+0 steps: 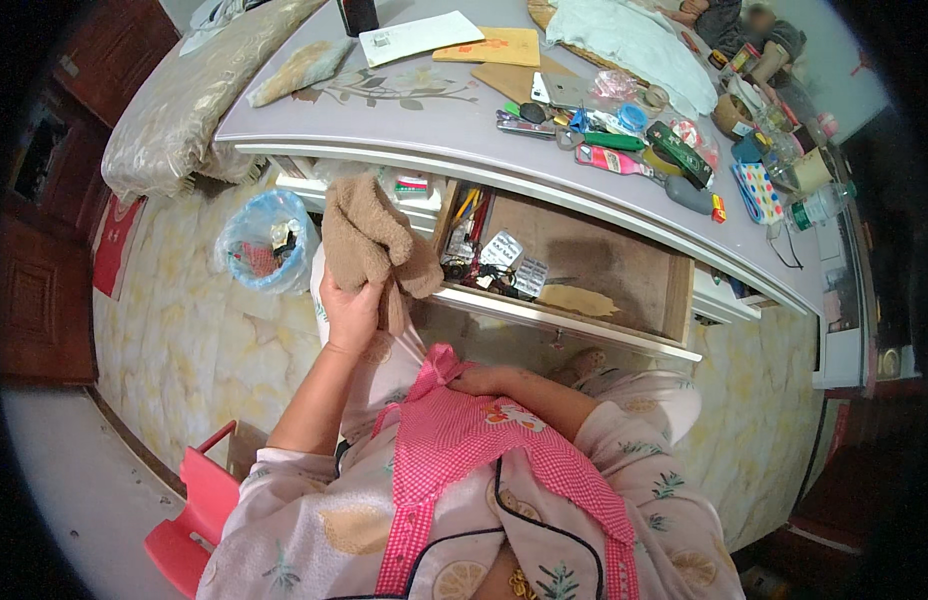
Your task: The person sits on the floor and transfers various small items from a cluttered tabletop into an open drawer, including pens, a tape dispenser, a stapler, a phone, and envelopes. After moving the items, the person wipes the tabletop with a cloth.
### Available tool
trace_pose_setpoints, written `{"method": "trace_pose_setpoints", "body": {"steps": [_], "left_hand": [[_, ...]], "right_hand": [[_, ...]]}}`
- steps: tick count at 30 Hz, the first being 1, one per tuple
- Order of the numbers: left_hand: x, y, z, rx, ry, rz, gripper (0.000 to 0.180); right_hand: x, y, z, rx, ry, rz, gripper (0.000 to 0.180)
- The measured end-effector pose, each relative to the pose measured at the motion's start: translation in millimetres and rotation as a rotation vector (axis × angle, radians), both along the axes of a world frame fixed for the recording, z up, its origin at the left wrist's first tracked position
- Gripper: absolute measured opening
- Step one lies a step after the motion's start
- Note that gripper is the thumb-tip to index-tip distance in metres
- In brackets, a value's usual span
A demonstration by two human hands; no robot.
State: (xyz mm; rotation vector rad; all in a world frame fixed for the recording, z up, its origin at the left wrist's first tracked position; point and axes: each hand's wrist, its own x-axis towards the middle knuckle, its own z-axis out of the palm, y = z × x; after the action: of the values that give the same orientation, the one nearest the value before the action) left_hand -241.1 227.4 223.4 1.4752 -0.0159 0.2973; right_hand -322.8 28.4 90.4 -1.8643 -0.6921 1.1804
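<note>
My left hand [350,312] is closed round a brown, fuzzy piece of fabric [369,235], folded over on itself. Its exact kind does not show. The bundle hangs beside the left end of a pulled-out drawer [624,268], overlapping its corner. My right hand [476,380] lies at my lap, against a gathered peak of the pink checked apron [454,425] I wear. It seems to grip that fabric, though the fingertips are hidden. Inside the drawer lie blister packs [502,250], pencils [468,206] and small dark items.
A table [404,125] spans the far side, with envelopes [504,46], a green-handled tool [614,141], bottles and clutter on its right. A lined waste bin [269,240] stands left of the drawer. A red chair [194,505] is near left. Another person [759,45] sits far right.
</note>
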Motion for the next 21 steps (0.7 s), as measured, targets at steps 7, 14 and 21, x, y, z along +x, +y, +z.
{"method": "trace_pose_setpoints", "body": {"steps": [7, 14, 21], "left_hand": [[6, 5, 4, 0.099, 0.003, 0.030, 0.044], [11, 1, 10, -0.087, 0.046, 0.028, 0.041], [13, 1, 6, -0.079, 0.029, 0.026, 0.039]], "right_hand": [[8, -16, 21, 0.003, 0.088, 0.204, 0.043], [-9, -35, -43, 0.056, 0.121, 0.195, 0.043], [-15, -40, -50, 0.129, 0.280, 0.111, 0.048]]}}
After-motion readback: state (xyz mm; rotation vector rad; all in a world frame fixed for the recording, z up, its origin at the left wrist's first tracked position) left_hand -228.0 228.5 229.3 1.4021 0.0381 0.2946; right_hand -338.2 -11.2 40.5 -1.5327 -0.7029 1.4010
